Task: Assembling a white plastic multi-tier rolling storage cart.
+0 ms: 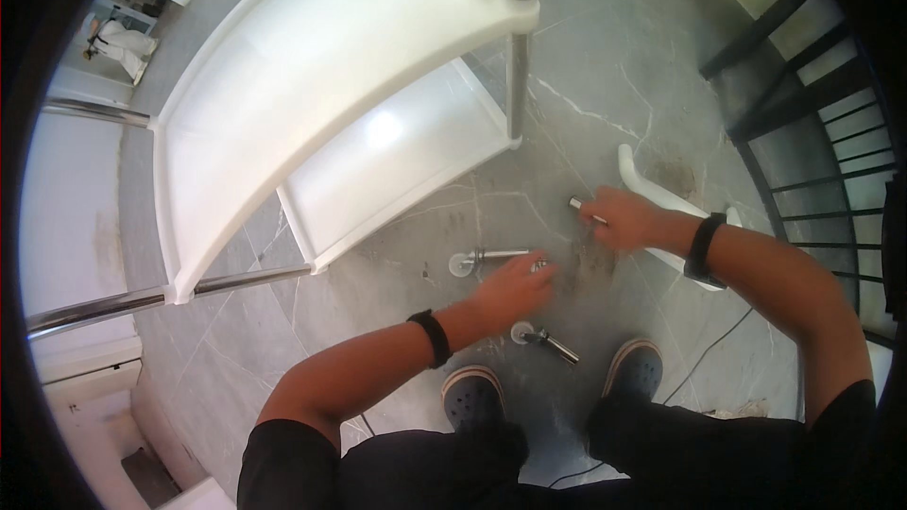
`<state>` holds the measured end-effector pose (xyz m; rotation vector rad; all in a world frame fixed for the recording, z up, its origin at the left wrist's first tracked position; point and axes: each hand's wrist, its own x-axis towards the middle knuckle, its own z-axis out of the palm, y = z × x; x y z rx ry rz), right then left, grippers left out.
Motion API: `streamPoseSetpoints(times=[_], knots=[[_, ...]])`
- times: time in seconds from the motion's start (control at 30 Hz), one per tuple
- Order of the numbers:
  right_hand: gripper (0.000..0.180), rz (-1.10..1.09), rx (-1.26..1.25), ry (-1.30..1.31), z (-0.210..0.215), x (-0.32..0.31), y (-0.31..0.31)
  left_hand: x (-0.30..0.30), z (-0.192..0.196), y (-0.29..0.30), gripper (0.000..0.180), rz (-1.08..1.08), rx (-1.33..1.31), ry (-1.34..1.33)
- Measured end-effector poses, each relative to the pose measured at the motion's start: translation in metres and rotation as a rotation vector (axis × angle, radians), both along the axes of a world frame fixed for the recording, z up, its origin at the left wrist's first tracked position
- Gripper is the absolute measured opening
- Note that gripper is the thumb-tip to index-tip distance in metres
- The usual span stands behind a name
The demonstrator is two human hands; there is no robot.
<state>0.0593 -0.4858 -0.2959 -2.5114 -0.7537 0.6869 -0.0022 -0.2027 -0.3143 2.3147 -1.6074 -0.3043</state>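
My right hand (pixel 624 219) is closed round a short, shiny metal piece (pixel 575 202), whose end sticks out past the fingers toward the left. My left hand (pixel 515 288) has its fingers curled, with a small shiny metal bit (pixel 539 265) at the fingertips; its kind is hard to make out. Beside that hand on the floor lies a chrome rod with a round white end (pixel 461 265). A second chrome rod with a white end (pixel 561 349) lies nearer to my feet. Beyond both hands rests a white two-tier plastic shelf (pixel 312 66) with chrome tube posts (pixel 517 85).
A bent white tube (pixel 641 181) lies on the grey tiled floor (pixel 586 0), partly behind my right forearm. Black metal bars (pixel 803 113) stand at the right. A thin dark cable (pixel 704 354) runs by my right shoe (pixel 634 370). At the far left a person (pixel 123 42) is visible.
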Motion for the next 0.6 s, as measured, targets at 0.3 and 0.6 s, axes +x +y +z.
streamPoseSetpoints(times=[0.3,0.6], knots=[[0.016,0.038,-0.076,-0.181,0.001,0.023,0.023,0.007,-0.002,0.017,0.037,0.128,-0.071,0.303],[0.017,0.053,0.027,0.199,0.011,0.007,0.01,0.002,-0.016,0.039,0.03,0.46,-0.255,1.279]])
